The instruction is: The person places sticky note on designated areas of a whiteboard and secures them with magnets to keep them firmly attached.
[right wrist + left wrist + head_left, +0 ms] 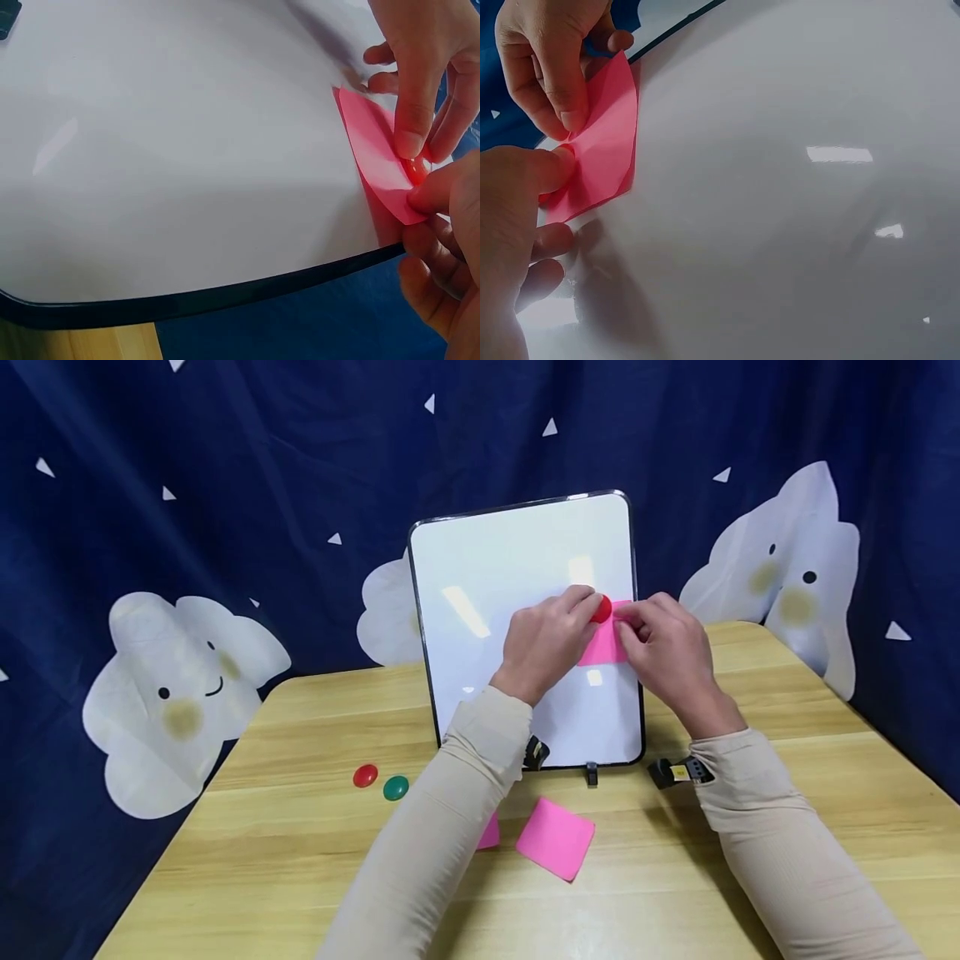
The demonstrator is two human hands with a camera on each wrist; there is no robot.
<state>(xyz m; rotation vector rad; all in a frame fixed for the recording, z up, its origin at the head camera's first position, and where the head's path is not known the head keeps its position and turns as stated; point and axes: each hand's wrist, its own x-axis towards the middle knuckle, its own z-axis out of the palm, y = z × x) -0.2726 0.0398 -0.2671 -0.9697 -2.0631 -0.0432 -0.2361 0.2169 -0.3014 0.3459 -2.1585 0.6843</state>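
The left hand [551,639] is pinching a red magnet [602,609] against a pink note [604,645] on the upright whiteboard [495,577], while the right hand [667,647] is pinching the note's right edge. More magnets [380,782] and notes [556,837] are lying on the bench [300,860].

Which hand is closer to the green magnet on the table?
Left. The left hand is up on the whiteboard, nearer the green magnet; the right hand is farther right.
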